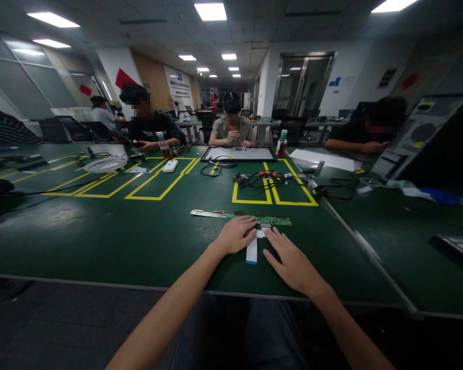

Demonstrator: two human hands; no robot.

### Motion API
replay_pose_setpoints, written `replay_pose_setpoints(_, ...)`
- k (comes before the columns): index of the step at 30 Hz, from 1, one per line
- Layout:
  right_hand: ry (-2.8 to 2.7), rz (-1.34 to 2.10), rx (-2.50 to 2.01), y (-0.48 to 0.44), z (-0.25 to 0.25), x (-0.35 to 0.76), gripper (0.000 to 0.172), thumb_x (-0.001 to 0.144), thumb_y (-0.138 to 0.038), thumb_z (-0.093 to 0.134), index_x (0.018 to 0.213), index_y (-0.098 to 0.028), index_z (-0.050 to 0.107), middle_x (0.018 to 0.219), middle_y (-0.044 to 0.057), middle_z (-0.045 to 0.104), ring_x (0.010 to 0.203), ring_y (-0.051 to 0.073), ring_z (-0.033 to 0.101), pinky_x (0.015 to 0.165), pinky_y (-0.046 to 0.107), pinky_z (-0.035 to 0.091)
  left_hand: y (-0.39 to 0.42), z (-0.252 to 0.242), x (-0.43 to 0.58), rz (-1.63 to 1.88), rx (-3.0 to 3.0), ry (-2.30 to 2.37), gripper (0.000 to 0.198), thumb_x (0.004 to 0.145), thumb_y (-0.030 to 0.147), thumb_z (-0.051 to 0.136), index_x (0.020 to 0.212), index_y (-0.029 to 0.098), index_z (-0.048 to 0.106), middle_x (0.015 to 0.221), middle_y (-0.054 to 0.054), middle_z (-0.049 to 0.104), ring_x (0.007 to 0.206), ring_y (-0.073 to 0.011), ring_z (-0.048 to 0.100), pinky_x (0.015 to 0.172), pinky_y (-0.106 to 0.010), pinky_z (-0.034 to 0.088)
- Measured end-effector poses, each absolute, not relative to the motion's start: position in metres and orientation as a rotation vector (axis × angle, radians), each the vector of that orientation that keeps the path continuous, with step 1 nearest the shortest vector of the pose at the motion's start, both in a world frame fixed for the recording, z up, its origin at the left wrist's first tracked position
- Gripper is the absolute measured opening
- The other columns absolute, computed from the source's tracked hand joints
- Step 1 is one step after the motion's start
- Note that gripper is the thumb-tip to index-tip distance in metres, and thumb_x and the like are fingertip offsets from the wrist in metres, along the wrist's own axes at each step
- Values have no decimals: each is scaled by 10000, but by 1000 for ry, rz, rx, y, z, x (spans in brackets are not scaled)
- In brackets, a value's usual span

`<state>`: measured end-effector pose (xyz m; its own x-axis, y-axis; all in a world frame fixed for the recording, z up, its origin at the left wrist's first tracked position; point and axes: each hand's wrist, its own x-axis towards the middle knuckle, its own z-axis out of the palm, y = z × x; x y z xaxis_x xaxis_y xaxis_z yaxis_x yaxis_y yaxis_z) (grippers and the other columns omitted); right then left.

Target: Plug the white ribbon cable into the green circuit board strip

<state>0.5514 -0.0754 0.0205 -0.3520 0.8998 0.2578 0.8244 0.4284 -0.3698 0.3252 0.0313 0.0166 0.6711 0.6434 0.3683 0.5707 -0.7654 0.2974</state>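
Note:
A long, narrow green circuit board [208, 214] lies crosswise on the green table [131, 241] in front of me. From its near edge a white flat ribbon cable [251, 251] with a blue end runs toward me. My left hand [236, 236] rests palm down, with its fingertips at the board's near edge and its thumb beside the cable. To the cable's right, my right hand [291, 261] is stretched out, fingertips by the cable's connector end [266, 226] and thumb apart from the fingers. The exact contact under the fingertips is hidden.
Yellow tape outlines [250, 201] mark the table beyond the board. Tangled black cables [254, 180], a white adapter-like box [170, 166], bottles [281, 144] and a framed white panel [239, 153] lie farther back. A computer case [420, 133] stands at right. Several people sit around the table.

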Motion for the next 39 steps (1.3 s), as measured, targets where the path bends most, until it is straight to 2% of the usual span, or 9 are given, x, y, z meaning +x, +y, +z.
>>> replay_pose_setpoints(6, -2295, 245, -1409, -69, 16, 544, 527, 1088, -378, 437, 1588, -224, 502, 1622, 84, 516, 1574, 287, 365, 1302, 580, 301, 29, 18, 325, 735, 2661, 977, 455, 1052, 346, 489, 1407, 132, 677, 1481, -144, 655, 1398, -266, 606, 1203, -438, 476)
replay_pose_setpoints(11, -2260, 213, -1372, -76, 23, 541, 476, 1073, -308, 465, 1528, -230, 581, 1543, 81, 612, 1507, 279, 474, 1247, 538, 424, 29, 20, 326, 731, 2667, 937, 431, 1049, 311, 481, 1369, 125, 701, 1497, -150, 640, 1442, -258, 566, 1233, -426, 445)
replay_pose_setpoints(14, -2241, 180, -1379, -79, 26, 540, 441, 1064, -278, 479, 1476, -225, 628, 1544, 90, 610, 1491, 272, 487, 1230, 528, 450, 26, 23, 324, 672, 2716, 960, 424, 1051, 307, 466, 1366, 156, 707, 1529, -133, 615, 1498, -271, 506, 1277, -481, 375)
replay_pose_setpoints(17, -2232, 137, -1373, -81, 27, 540, 452, 1053, -266, 499, 1487, -211, 613, 1575, 111, 577, 1492, 275, 495, 1235, 537, 440, 21, 25, 319, 577, 2716, 1019, 459, 1060, 329, 444, 1436, 181, 661, 1594, -123, 545, 1542, -280, 449, 1301, -527, 318)
replay_pose_setpoints(20, -2237, 125, -1387, -81, 25, 539, 495, 1043, -251, 506, 1530, -181, 566, 1536, 133, 611, 1437, 274, 565, 1232, 532, 442, 11, 27, 312, 512, 2688, 1018, 483, 1065, 337, 435, 1486, 190, 619, 1612, -103, 524, 1555, -260, 430, 1298, -483, 339)
replay_pose_setpoints(27, -2230, 64, -1382, -86, 28, 536, 407, 1012, -181, 536, 1386, -206, 696, 1374, 105, 731, 1318, 274, 641, 1131, 482, 525, -6, 29, 309, 490, 2699, 1017, 474, 1052, 315, 463, 1480, 186, 622, 1584, -90, 559, 1547, -265, 442, 1329, -490, 283)
replay_pose_setpoints(30, -2230, 45, -1378, -88, 30, 537, 389, 1016, -186, 552, 1372, -212, 704, 1324, 100, 754, 1258, 282, 654, 1088, 485, 547, -6, 29, 309, 492, 2660, 1011, 476, 1047, 307, 468, 1480, 182, 621, 1578, -83, 564, 1551, -256, 434, 1318, -473, 318)
replay_pose_setpoints(35, -2254, 51, -1328, -88, 25, 538, 350, 1029, -193, 558, 1329, -240, 730, 1366, 68, 741, 1349, 275, 632, 1135, 483, 527, -4, 29, 307, 504, 2644, 923, 492, 1035, 302, 485, 1498, 187, 606, 1568, -64, 575, 1551, -244, 434, 1318, -449, 326)
replay_pose_setpoints(39, -2272, 73, -1297, -89, 18, 538, 348, 1046, -182, 533, 1324, -224, 738, 1370, 66, 739, 1329, 247, 661, 1177, 455, 507, -5, 29, 308, 503, 2664, 879, 477, 1029, 286, 479, 1466, 178, 638, 1551, -63, 592, 1537, -238, 455, 1322, -434, 321)
